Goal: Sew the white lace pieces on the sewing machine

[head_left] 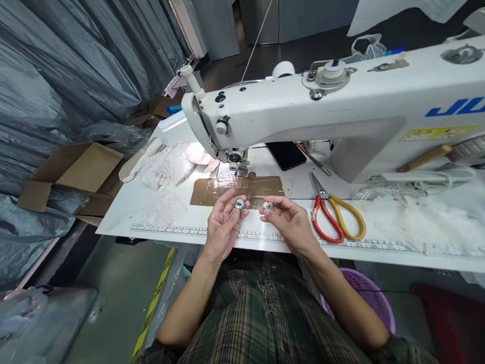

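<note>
Two small round metal parts sit at the middle of the view, one in each hand, held just above the near edge of the white tabletop (pixel 125 212). The left hand (pixel 223 225) pinches a silvery bobbin case (pixel 239 203) between thumb and fingertips, palm turned up, the other fingers loosely curled. At 3 o'clock from it, just beside but apart, the right hand (pixel 290 222) pinches a pale bobbin (pixel 268 205) at its fingertips; whether thread runs between the two parts is too fine to tell. At 12 o'clock from both hands lies a brown taped patch (pixel 235 189) on the tabletop, and beyond it the needle area of a white sewing machine (pixel 341 116), whose arm stretches away toward 2 o'clock. At 3 o'clock from the right hand lie scissors (pixel 335 217) with one red and one yellow handle, blades pointing toward 12 o'clock. A printed ruler strip (pixel 170 230) runs along the tabletop's near edge under the hands. At 10 o'clock rests a heap of white lace pieces (pixel 166 169), and farther out at 9 o'clock an open cardboard box (pixel 71 169) against grey plastic sheeting. A dark phone (pixel 286 154) lies behind the patch at 1 o'clock.
</note>
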`<state>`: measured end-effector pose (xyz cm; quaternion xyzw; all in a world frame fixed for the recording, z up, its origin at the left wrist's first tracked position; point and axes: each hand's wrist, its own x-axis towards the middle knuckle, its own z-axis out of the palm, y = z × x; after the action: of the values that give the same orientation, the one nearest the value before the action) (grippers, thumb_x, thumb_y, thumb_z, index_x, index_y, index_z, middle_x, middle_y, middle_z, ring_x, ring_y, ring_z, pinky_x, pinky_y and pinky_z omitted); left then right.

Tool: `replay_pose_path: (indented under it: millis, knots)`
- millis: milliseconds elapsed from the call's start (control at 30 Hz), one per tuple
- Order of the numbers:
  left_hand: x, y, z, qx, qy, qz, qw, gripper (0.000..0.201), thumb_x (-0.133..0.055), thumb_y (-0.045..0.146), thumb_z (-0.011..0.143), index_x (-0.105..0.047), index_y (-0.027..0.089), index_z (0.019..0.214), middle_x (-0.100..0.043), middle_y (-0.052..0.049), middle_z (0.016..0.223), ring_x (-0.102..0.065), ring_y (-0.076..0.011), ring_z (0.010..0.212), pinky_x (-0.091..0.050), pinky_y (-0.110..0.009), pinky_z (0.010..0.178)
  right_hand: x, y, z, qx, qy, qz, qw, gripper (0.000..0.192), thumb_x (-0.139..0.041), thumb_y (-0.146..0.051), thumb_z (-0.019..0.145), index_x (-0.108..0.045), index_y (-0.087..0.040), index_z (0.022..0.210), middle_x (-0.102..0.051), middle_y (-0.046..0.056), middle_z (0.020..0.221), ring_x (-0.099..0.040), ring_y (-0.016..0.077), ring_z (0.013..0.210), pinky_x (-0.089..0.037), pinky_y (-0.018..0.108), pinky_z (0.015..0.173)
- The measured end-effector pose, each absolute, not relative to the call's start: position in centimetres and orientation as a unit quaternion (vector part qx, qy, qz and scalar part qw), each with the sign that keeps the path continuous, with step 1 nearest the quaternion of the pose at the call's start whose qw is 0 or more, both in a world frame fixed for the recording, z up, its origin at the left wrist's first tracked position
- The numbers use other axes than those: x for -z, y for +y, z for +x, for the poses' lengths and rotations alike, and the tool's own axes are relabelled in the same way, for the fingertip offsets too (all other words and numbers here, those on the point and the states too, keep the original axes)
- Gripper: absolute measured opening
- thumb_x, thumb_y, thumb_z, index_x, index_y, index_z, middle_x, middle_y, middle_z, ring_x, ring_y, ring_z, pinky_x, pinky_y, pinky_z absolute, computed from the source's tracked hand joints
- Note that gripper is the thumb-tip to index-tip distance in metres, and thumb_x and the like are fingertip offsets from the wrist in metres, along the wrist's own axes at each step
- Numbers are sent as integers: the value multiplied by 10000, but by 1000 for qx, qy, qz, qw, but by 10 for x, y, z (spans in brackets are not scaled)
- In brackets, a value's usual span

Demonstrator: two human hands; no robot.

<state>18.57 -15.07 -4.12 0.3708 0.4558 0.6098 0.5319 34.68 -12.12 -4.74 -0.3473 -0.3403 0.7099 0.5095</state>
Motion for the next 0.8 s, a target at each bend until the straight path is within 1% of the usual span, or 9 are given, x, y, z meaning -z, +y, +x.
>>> replay_pose_path:
  millis: [67, 133, 233, 300, 400, 533, 633, 733, 800]
  knots:
    - [43, -152, 187, -620, 455, 350, 535, 516, -776, 276, 829, -567, 251, 1301, -660, -79, 1257, -671, -179, 1128, -556, -276, 995, 49, -122, 349, -686, -339, -360, 534, 339, -872, -325, 660, -672, -210, 909, -668, 1, 844, -651, 140, 790, -624, 298, 724]
    - [47, -153, 190, -625, 455, 338, 537, 516, -773, 282, 831, -565, 247, 1301, -653, -84, 1274, -660, -193, 1158, -528, -312, 1054, 50, -123, 353, -666, -343, -367, 552, 310, -856, -320, 691, -643, -214, 889, -684, 19, 938, -664, 154, 849, -622, 283, 703]
    - [51, -153, 192, -630, 453, 333, 536, 498, -755, 288, 849, -559, 249, 1305, -650, -76, 1270, -636, -196, 1200, -474, -342, 1123, 51, -124, 358, -672, -344, -358, 549, 292, -801, -338, 773, -581, -221, 924, -707, 44, 1043, -687, 158, 879, -607, 259, 668]
    - [52, -151, 194, -634, 450, 332, 534, 491, -759, 282, 844, -568, 247, 1295, -654, -67, 1245, -633, -192, 1203, -456, -343, 1141, 51, -124, 360, -685, -334, -349, 546, 298, -770, -356, 809, -542, -228, 953, -713, 51, 1068, -696, 154, 871, -598, 254, 665]
    - [52, -149, 197, -639, 451, 332, 527, 494, -784, 256, 817, -587, 233, 1269, -650, -66, 1222, -649, -194, 1169, -482, -345, 1118, 50, -124, 362, -678, -306, -351, 568, 318, -750, -376, 827, -513, -234, 984, -709, 56, 1083, -696, 149, 860, -590, 265, 690]
    - [53, -147, 201, -649, 459, 348, 496, 503, -779, 246, 818, -570, 230, 1276, -631, -74, 1227, -656, -190, 1141, -516, -348, 1081, 49, -123, 364, -633, -257, -358, 637, 298, -708, -383, 862, -505, -239, 1025, -689, 30, 992, -680, 126, 831, -579, 274, 763]
    - [56, -146, 203, -651, 469, 366, 471, 514, -769, 265, 830, -546, 238, 1292, -621, -78, 1229, -648, -190, 1153, -507, -359, 1089, 49, -123, 366, -580, -252, -361, 685, 266, -666, -369, 894, -497, -246, 1059, -662, 19, 954, -675, 128, 861, -570, 305, 849]
    - [57, -147, 204, -654, 476, 362, 463, 531, -794, 275, 807, -552, 232, 1277, -619, -80, 1224, -645, -204, 1164, -493, -382, 1104, 48, -123, 368, -489, -286, -387, 727, 217, -593, -372, 939, -479, -254, 1081, -647, 38, 991, -673, 169, 971, -541, 413, 970]
    - [58, -147, 204, -660, 476, 348, 466, 537, -814, 280, 785, -564, 223, 1258, -621, -81, 1216, -649, -212, 1159, -487, -398, 1109, 46, -124, 368, -393, -302, -400, 771, 190, -570, -350, 954, -468, -255, 1084, -638, 49, 1014, -653, 198, 1076, -488, 486, 1050]
